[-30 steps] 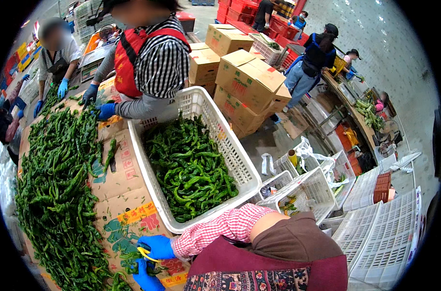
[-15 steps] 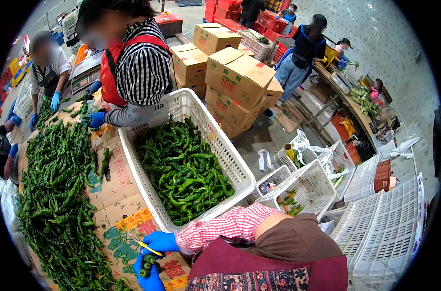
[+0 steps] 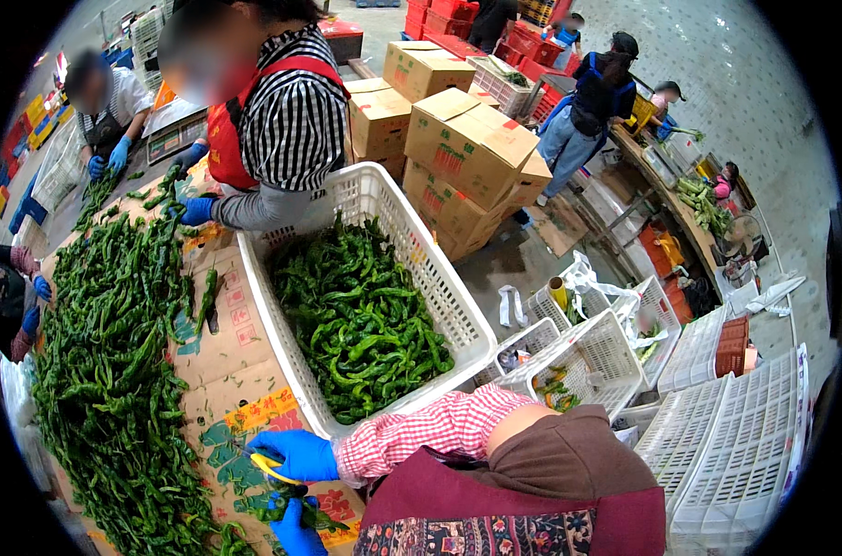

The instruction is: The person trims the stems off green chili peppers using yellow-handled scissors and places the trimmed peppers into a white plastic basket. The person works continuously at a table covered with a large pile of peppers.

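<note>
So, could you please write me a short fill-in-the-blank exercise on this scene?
1. The person's right hand holds a tool whose handle is coloured ____.
2. The person's left hand, holding green peppers, is gloved in the colour ____.
3. The large crate holding more peppers is coloured ____.
4. Beyond that crate, the stacked brown boxes are made of ____.

Missing words: yellow; blue; white; cardboard.

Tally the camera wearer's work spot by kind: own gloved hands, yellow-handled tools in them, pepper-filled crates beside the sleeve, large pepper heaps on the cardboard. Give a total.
Blue-gloved hands: 2 (left hand, right hand)
Yellow-handled tool: 1
White crate: 1
Large pepper heap: 1
Total: 5
Single peppers overlap too much to count.
</note>
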Demonstrator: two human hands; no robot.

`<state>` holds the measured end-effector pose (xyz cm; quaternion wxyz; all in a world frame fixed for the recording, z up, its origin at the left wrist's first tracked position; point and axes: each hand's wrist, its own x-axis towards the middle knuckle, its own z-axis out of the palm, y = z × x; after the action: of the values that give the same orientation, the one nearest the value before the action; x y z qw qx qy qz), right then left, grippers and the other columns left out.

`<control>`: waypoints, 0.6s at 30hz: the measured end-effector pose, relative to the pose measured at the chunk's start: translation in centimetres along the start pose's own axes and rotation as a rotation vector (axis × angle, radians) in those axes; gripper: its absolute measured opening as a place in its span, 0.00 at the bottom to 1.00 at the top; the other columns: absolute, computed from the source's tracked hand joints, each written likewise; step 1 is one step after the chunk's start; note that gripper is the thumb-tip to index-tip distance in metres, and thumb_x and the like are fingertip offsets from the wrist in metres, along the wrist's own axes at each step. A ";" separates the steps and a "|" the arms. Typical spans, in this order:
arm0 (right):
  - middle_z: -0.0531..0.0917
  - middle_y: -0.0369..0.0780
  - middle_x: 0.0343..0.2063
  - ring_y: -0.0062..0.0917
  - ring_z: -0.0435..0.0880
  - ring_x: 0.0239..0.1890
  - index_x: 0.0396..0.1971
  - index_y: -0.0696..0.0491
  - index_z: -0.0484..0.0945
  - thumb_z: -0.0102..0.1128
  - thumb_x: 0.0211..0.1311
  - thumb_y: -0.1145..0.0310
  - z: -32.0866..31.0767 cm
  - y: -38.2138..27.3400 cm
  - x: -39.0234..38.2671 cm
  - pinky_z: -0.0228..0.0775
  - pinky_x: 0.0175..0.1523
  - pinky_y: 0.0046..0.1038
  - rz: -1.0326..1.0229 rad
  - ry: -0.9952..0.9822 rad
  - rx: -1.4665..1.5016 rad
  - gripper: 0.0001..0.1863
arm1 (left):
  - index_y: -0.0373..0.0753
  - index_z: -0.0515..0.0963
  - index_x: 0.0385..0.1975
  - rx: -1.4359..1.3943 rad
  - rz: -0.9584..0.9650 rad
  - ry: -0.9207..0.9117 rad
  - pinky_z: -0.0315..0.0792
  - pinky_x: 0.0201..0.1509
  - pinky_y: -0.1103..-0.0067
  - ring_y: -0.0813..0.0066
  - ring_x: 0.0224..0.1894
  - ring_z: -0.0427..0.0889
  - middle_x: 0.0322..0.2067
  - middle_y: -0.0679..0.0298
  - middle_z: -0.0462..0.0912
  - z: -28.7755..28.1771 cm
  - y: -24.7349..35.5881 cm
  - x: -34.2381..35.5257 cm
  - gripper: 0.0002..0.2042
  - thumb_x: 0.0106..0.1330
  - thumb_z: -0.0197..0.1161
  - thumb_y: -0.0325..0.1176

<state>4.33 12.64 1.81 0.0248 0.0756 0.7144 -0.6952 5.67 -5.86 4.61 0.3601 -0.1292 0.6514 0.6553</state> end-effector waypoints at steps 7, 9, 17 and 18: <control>0.82 0.45 0.37 0.31 0.81 0.41 0.49 0.56 0.76 0.64 0.60 0.65 -2.1 -0.3 2.5 0.73 0.48 0.33 -0.091 0.099 -0.177 0.19 | 0.35 0.78 0.48 -0.327 0.076 0.041 0.77 0.37 0.76 0.71 0.33 0.82 0.38 0.61 0.83 -3.7 -2.8 2.3 0.14 0.62 0.62 0.27; 0.82 0.43 0.35 0.29 0.82 0.37 0.52 0.56 0.74 0.68 0.59 0.64 -3.5 -2.3 1.8 0.74 0.45 0.32 -0.020 0.015 -0.102 0.23 | 0.32 0.77 0.49 -0.336 0.063 0.107 0.78 0.38 0.75 0.71 0.33 0.82 0.37 0.58 0.84 -4.3 -2.2 2.4 0.15 0.65 0.61 0.31; 0.84 0.45 0.38 0.34 0.85 0.40 0.58 0.52 0.73 0.71 0.53 0.51 -3.4 -2.3 -1.3 0.77 0.46 0.34 0.124 -0.421 -0.501 0.35 | 0.31 0.75 0.50 -0.326 0.102 0.097 0.78 0.39 0.74 0.70 0.34 0.83 0.39 0.56 0.84 -5.4 -2.5 2.6 0.16 0.65 0.61 0.31; 0.84 0.45 0.38 0.35 0.85 0.39 0.58 0.52 0.73 0.70 0.53 0.51 -3.2 -2.7 -1.2 0.77 0.45 0.34 0.077 -0.432 -0.552 0.35 | 0.31 0.76 0.49 -0.326 0.095 0.109 0.78 0.40 0.75 0.70 0.34 0.83 0.39 0.56 0.84 -5.2 -2.5 2.6 0.16 0.64 0.62 0.31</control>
<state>5.31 15.69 4.79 0.2211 -0.0555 0.8503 -0.4743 3.87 -10.31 0.44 0.2673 -0.1903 0.5605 0.7604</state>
